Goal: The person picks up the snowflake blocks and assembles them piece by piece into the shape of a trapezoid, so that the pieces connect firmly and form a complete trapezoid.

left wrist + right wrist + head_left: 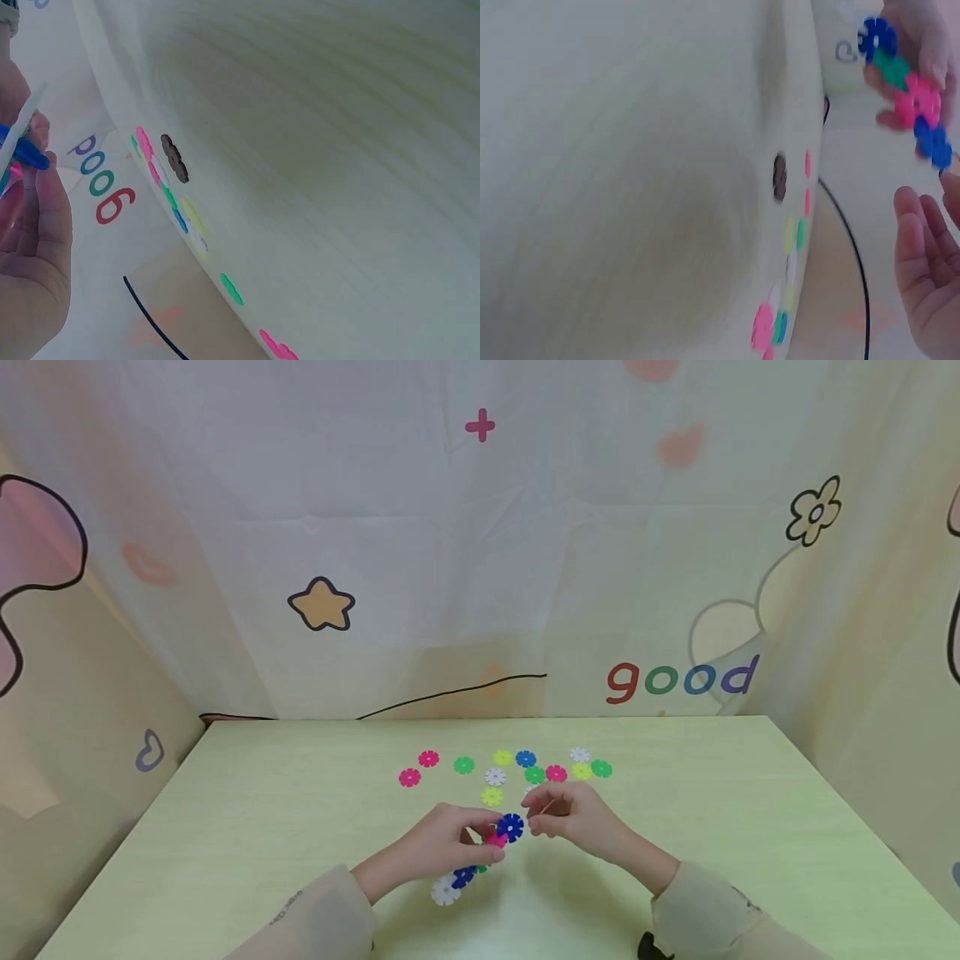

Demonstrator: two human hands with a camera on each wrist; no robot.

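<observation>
My left hand [442,842] pinches a chain of flat, notched plastic discs between thumb and fingers. In the head view the chain runs up from a white disc [445,891] through a dark blue disc [462,877], a partly hidden green one and a pink disc [496,839] to a dark blue disc [510,828] at its far end. Just right of that end hovers my right hand [573,814], its thumb and fingers bent loosely, with no disc visible between them. From the right wrist, a green disc [891,69] shows in the chain and the right hand's fingers [910,236] look apart from it.
Loose discs lie across the table [285,810] beyond the hands, among them a pink disc [409,777], a green disc [464,765], a yellow disc [492,796] and a blue disc [526,759]. A printed curtain [405,552] hangs behind the table's back edge.
</observation>
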